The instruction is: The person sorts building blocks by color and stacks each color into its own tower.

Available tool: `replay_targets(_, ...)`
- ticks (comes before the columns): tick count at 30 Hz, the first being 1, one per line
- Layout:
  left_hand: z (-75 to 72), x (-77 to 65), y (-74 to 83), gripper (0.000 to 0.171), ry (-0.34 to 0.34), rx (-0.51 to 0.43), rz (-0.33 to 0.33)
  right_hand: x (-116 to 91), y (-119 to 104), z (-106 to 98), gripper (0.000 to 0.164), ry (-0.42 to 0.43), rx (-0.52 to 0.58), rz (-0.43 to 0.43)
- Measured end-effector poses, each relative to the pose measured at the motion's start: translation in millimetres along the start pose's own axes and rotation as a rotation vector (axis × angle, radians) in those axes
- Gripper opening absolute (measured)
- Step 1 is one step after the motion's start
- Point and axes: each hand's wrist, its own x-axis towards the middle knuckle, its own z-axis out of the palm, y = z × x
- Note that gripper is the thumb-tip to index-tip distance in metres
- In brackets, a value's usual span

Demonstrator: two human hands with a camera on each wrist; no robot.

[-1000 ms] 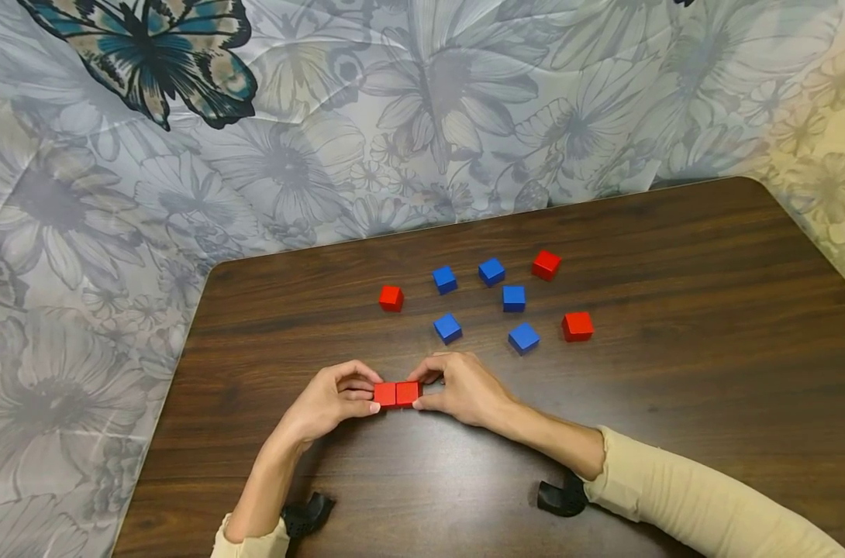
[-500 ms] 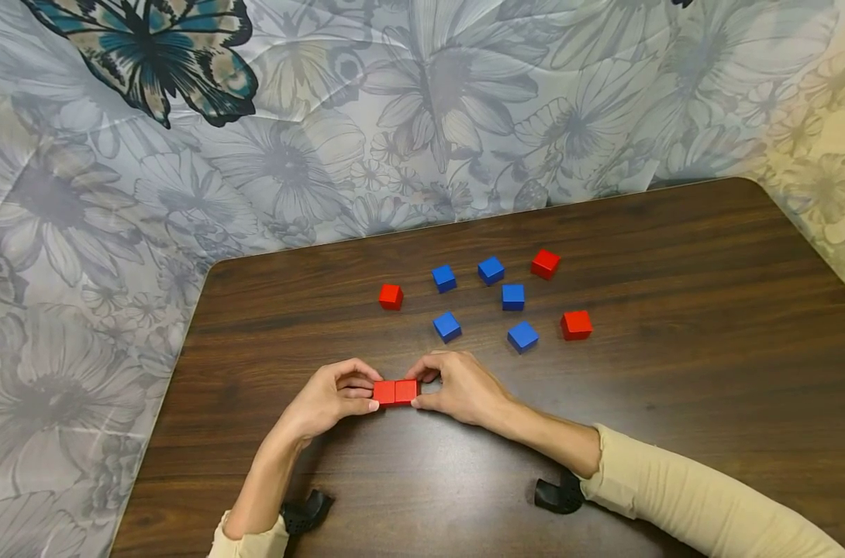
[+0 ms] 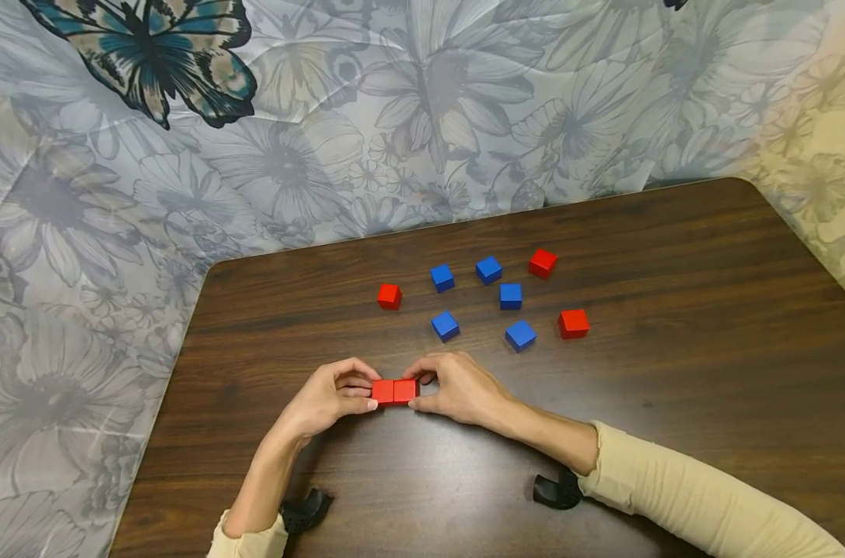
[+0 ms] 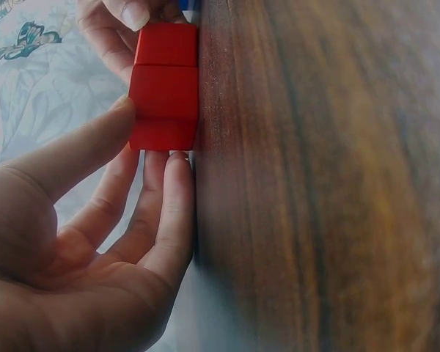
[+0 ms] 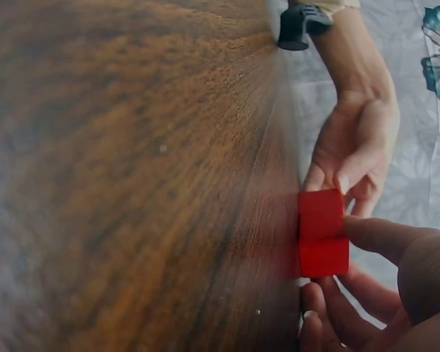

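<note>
Two red cubes stand side by side on the table, their faces meeting. My left hand (image 3: pixel 328 399) pinches the left red cube (image 3: pixel 383 392) between thumb and fingers. On the other end, my right hand (image 3: pixel 460 389) pinches the right red cube (image 3: pixel 405 391) the same way. In the left wrist view, the left thumb (image 4: pixel 95 150) presses against the side of the nearer red cube (image 4: pixel 165 92), and the other fingers reach behind it. The right wrist view has the right thumb (image 5: pixel 385 238) against the red pair, close over the wood.
Beyond the hands lie several loose blue cubes, one nearest the right hand (image 3: pixel 520 335) and another (image 3: pixel 446 325) to its left. Red cubes rest at the left (image 3: pixel 389 296), back right (image 3: pixel 543 263) and right (image 3: pixel 574 324). A floral cloth (image 3: pixel 422 116) hangs behind the table (image 3: pixel 674 310).
</note>
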Motion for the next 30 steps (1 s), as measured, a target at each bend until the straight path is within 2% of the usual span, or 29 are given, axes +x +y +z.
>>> replay_targets(8,-0.1,-0.7,-0.2,0.033,-0.004,-0.006,0.002,0,-1,-5,0.034,-0.023,0.051,-0.015)
replay_targets(19,-0.1,-0.8,0.7,0.032,0.0,0.002,0.0,3,1,-28,0.041,-0.064,0.137,-0.133)
replay_targets(30,0.5,-0.9,-0.4,0.032,0.003,0.009,-0.002,0,3,-59,0.04,0.017,0.159,-0.149)
